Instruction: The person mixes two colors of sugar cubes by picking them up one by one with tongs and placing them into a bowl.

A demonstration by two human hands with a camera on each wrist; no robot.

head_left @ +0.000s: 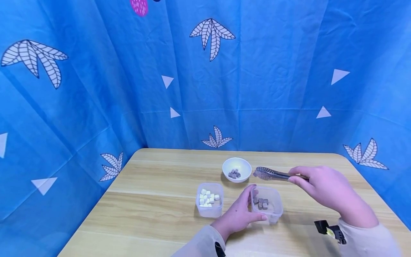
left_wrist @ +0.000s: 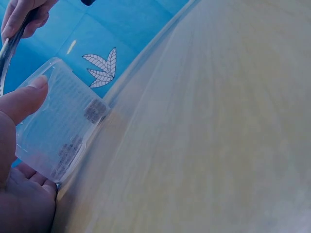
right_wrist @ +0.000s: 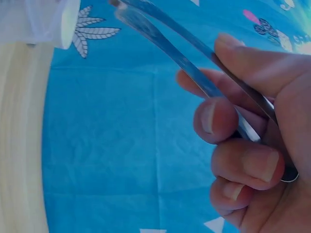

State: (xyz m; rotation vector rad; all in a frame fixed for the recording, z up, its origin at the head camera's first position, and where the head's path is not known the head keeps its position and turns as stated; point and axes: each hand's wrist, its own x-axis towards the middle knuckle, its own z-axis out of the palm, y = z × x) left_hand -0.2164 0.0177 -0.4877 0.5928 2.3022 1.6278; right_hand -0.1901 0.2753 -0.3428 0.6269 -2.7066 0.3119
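Observation:
My left hand [head_left: 237, 216] is curled round a clear square container [head_left: 275, 210] on the table, thumb on its near side. Inside lie several brown cubes [head_left: 260, 204], also seen through its wall in the left wrist view. My right hand [head_left: 324, 185] grips metal tongs [head_left: 279, 175] by the handle end; in the right wrist view the hand [right_wrist: 257, 141] has its thumb and fingers on both arms of the tongs [right_wrist: 180, 58]. A small brownish bit [right_wrist: 115, 3] shows between their tips, which hang just right of a white bowl [head_left: 237, 160] holding several brown cubes [head_left: 234, 174].
Another clear container [head_left: 209, 212] with several white cubes [head_left: 208, 197] stands left of my left hand, in front of the bowl. The wooden table [head_left: 144, 207] reaches back to a blue patterned curtain [head_left: 269, 89], which also hangs along both sides.

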